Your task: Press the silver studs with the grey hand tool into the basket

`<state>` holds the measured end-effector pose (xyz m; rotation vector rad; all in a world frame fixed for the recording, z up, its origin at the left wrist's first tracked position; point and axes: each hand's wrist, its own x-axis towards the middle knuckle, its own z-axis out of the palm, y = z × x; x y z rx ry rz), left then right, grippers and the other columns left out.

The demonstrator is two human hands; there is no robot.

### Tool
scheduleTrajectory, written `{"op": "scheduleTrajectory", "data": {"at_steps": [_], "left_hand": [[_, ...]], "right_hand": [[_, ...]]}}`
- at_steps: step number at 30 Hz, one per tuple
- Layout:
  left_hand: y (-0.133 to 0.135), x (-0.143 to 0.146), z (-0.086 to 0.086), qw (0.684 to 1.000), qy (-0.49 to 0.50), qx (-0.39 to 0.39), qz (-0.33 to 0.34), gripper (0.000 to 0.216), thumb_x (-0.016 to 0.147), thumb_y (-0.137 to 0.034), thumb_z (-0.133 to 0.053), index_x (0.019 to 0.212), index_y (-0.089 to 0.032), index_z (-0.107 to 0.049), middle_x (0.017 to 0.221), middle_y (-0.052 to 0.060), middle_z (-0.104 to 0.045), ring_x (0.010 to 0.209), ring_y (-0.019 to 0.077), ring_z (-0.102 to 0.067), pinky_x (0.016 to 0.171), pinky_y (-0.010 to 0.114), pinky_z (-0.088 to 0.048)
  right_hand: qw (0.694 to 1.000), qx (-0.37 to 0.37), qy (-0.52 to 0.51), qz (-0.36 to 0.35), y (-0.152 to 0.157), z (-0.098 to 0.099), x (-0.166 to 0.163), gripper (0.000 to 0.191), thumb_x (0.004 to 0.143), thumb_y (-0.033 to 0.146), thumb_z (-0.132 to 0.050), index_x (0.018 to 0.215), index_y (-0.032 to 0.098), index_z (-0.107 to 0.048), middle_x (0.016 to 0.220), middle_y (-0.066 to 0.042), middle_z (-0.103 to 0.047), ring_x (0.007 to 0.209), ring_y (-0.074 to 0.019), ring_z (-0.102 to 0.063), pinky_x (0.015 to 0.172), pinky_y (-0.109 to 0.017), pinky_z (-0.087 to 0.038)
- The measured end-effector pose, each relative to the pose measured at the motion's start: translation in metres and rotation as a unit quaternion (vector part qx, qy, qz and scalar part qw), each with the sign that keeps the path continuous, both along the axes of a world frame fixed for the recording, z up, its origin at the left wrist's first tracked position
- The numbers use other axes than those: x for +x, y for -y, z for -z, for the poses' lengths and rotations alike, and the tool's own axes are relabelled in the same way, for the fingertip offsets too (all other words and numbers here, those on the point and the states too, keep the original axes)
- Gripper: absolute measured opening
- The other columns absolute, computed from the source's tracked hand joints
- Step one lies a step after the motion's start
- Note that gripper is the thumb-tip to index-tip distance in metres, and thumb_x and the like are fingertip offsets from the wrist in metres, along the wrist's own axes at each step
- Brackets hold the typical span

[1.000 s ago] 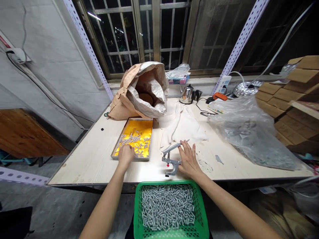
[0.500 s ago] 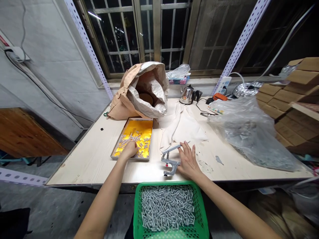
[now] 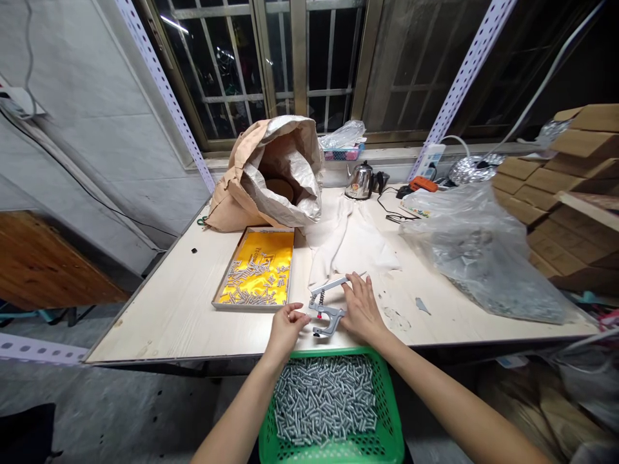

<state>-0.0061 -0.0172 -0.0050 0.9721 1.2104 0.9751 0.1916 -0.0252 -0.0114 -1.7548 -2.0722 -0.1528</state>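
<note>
My right hand [image 3: 363, 310] is wrapped round the handles of grey hand pliers [image 3: 331, 316] with a coil spring and a small red part, held just above the front of the table. Its jaw points to the left. Beside that jaw, my left hand [image 3: 289, 325] is closed in a pinch; what sits between its fingertips is too small to make out. To the left lies a shallow tray [image 3: 251, 309] lined with yellow cloth [image 3: 256, 248], with many small silver metal pieces [image 3: 251, 298] scattered on it. Below both hands is a green plastic basket [image 3: 397, 412] full of short silver metal pieces [image 3: 324, 399].
Behind the tray a large open paper sack [image 3: 232, 200] leans over. A white cloth [image 3: 367, 248] lies mid-table, with a steel kettle [image 3: 358, 182] beyond it. On the right are a clear plastic bag [image 3: 474, 258] and stacked cardboard boxes [image 3: 575, 212].
My left hand has moved right, from the metal pieces in the tray to beside the pliers' jaw. My right hand still holds the pliers in about the same place.
</note>
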Motion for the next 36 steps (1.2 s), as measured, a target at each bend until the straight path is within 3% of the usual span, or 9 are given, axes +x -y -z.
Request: {"op": "scheduleTrajectory", "data": {"at_steps": [3,8,16,29,33,36], "left_hand": [[0.004,0.009,0.008,1.0,0.012,-0.008,0.008,0.062,0.053,-0.03,-0.078,0.104,-0.011,-0.048,0.059,-0.001,-0.063,0.053,0.0128,-0.059,0.059,0.025,-0.044],[0.001,0.008,0.01,0.998,-0.019,0.0,0.052,0.067,0.055,-0.023,-0.077,0.111,-0.009,-0.043,0.055,-0.003,-0.061,0.055,0.0129,-0.059,0.064,0.025,-0.044],[0.0,0.004,0.002,0.973,-0.173,0.033,0.149,0.076,0.06,-0.007,-0.066,0.129,-0.003,-0.035,0.058,-0.002,-0.062,0.06,0.0145,-0.06,0.068,0.027,-0.044],[-0.001,0.004,0.008,0.968,-0.19,0.032,0.162,0.087,0.06,-0.01,-0.067,0.137,-0.003,-0.027,0.06,-0.001,-0.066,0.063,0.016,-0.062,0.068,0.026,-0.045],[0.001,0.004,0.006,0.974,-0.162,0.017,0.16,0.09,0.058,-0.012,-0.071,0.137,-0.003,-0.028,0.057,-0.002,-0.064,0.059,0.0155,-0.061,0.066,0.026,-0.044],[0.003,-0.001,0.0,0.982,-0.112,-0.005,0.154,0.099,0.057,-0.02,-0.076,0.138,-0.002,-0.022,0.058,-0.002,-0.064,0.061,0.0157,-0.061,0.067,0.026,-0.044]], "right_hand": [[1.0,0.016,0.003,0.0,0.001,-0.002,-0.003,0.057,0.066,0.02,-0.051,0.121,0.007,-0.044,0.136,-0.02,-0.037,0.133,-0.0309,-0.02,0.111,-0.053,-0.008],[1.0,0.019,0.004,-0.002,0.003,-0.004,-0.007,0.057,0.068,0.024,-0.052,0.122,0.007,-0.044,0.137,-0.02,-0.037,0.134,-0.0315,-0.019,0.11,-0.055,-0.003],[1.0,0.007,0.011,-0.017,0.008,-0.001,-0.01,0.063,0.064,0.018,-0.05,0.125,0.004,-0.041,0.141,-0.02,-0.031,0.136,-0.0303,-0.012,0.109,-0.056,0.004],[0.999,0.023,0.017,-0.029,0.009,0.0,-0.008,0.059,0.072,0.022,-0.05,0.128,0.007,-0.038,0.142,-0.019,-0.03,0.136,-0.0308,-0.012,0.108,-0.059,0.005],[0.999,0.035,0.019,-0.022,0.008,-0.002,-0.008,0.044,0.075,0.023,-0.05,0.117,0.011,-0.048,0.134,-0.017,-0.041,0.129,-0.0306,-0.027,0.109,-0.057,-0.005],[0.999,-0.015,0.036,-0.011,0.007,-0.004,-0.006,0.025,0.078,0.025,-0.05,0.1,0.013,-0.055,0.109,-0.013,-0.056,0.107,-0.0259,-0.047,0.1,-0.044,-0.031]]}}
